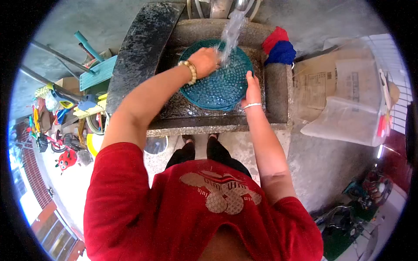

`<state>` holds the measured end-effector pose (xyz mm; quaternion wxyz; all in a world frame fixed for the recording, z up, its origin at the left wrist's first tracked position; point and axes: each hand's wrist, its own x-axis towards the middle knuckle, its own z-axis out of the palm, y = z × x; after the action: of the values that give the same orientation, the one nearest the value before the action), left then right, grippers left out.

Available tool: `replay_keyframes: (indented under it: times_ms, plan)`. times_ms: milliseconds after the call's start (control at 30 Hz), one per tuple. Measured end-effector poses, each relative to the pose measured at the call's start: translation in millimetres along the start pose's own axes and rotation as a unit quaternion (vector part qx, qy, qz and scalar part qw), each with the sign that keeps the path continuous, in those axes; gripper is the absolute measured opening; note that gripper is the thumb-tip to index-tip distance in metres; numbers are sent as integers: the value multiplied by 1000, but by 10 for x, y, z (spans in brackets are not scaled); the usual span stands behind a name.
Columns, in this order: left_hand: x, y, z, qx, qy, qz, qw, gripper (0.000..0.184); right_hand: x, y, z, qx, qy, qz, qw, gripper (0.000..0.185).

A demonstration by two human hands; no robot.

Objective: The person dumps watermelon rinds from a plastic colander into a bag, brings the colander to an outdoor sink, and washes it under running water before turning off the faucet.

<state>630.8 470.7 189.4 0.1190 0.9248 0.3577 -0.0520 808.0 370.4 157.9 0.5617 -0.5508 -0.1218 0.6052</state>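
Observation:
A teal plastic colander [211,91] with a perforated-looking surface sits in the stone sink [278,98]. Tap water [233,35] pours into it. My left hand [204,62], with a beaded bracelet on the wrist, is over the colander's upper left part beside the stream. Its fingers are curled in, and what they hold, if anything, is hidden. On the right side, my right hand [252,90] grips the colander's rim, thumb on top and the other fingers mostly out of sight behind the edge.
Red cloth [275,38] and blue cloth [281,53] lie on the sink's right edge. A dark stone slab [146,43] flanks the basin on the left. Flattened cardboard [313,87] and plastic sheeting lean at right; a teal stool [98,71] stands at left.

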Motion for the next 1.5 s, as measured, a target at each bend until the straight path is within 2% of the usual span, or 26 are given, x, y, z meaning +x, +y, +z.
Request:
replay_keyframes:
  times_ms: [33, 67, 133, 167, 200, 267, 333, 367, 400, 467, 500, 533, 600, 633, 700, 767, 867, 933, 1000, 1067, 1233, 1300, 1367, 1400, 1433, 1500]
  plan:
    - [-96, -127, 13, 11, 114, 68, 991, 20, -20, -64, -29, -16, -15, 45, 999, 46]
    - [-160, -237, 17, 2, 83, 74, 994, 21, -44, -124, -53, -32, -30, 90, 995, 48]
    - [-378, -318, -92, 50, 162, 49, 984, 29, -3, -75, -110, -25, -48, 103, 993, 51]
    - [-487, -327, -108, 53, 160, 51, 984, 29, 55, -39, -114, -23, -73, 116, 990, 54]
    - [-592, -340, -118, -7, 206, -7, 979, 34, 172, -10, -123, -19, -76, 115, 990, 54]
    - [-762, -346, -107, -100, 266, -120, 951, 46, 378, 46, -154, -27, -117, 143, 982, 68]
    - [-845, -446, -65, -231, 321, -141, 908, 47, 260, -117, -7, -13, -130, 167, 977, 66]
    - [-878, -466, -16, -369, 295, -240, 848, 50, 346, -90, 4, 11, -157, 173, 972, 64]
    - [-923, -458, -23, -506, 290, -283, 761, 53, 427, -61, 15, 34, -184, 181, 966, 62]
    - [-1042, -315, -255, -571, 270, -289, 719, 53, 574, -20, 80, 26, -209, 160, 964, 64]
    - [-1086, -244, -394, -544, 264, -277, 747, 50, 645, -11, 147, 55, -240, 174, 953, 64]
    - [-1105, -252, -430, -540, 263, -280, 748, 50, 703, 6, 217, 83, -272, 189, 940, 65]
    - [-1151, -282, -494, -492, 304, -241, 779, 47, 759, -31, 375, 90, -260, 197, 941, 65]
    - [-1147, -224, -570, -507, 327, -234, 763, 47, 740, -86, 468, 94, -263, 175, 944, 64]
    - [-1169, -253, -647, -471, 332, -244, 780, 47, 768, -74, 595, 100, -254, 150, 950, 63]
    - [-1182, -288, -671, -429, 342, -259, 795, 49, 787, 5, 627, 103, -241, 166, 951, 61]
    - [-1221, -240, -746, -454, 309, -291, 783, 49, 684, 89, 561, 103, -221, 184, 952, 56]
    - [-1205, -194, -711, -475, 297, -315, 766, 50, 671, 219, 386, 106, -243, 264, 927, 53]
    - [-1202, -199, -594, -501, 275, -339, 747, 51, 617, 286, 235, 95, -230, 253, 935, 51]
    - [-1192, -189, -474, -522, 263, -353, 730, 54, 598, 339, 78, 77, -216, 289, 929, 51]
    - [-1146, -228, -229, -595, 195, -403, 667, 64, 244, 9, -36, 50, -184, 286, 939, 46]
    - [-1123, -241, -85, -611, 182, -419, 647, 65, 175, -91, -48, -15, -117, 259, 959, 40]
    - [-1087, -241, 50, -687, 167, -420, 570, 65, 152, -210, -94, -33, -114, 272, 955, 37]
    - [-1067, -167, -21, -688, 166, -418, 569, 65, 121, -285, -98, -52, -111, 286, 950, 35]
    - [-1043, -42, -157, -702, 139, -449, 534, 60, 57, -382, -85, -93, -95, 263, 955, 33]
    - [-1030, -201, 110, -707, 75, -475, 518, 49, 62, -488, -119, -104, -91, 257, 956, 32]
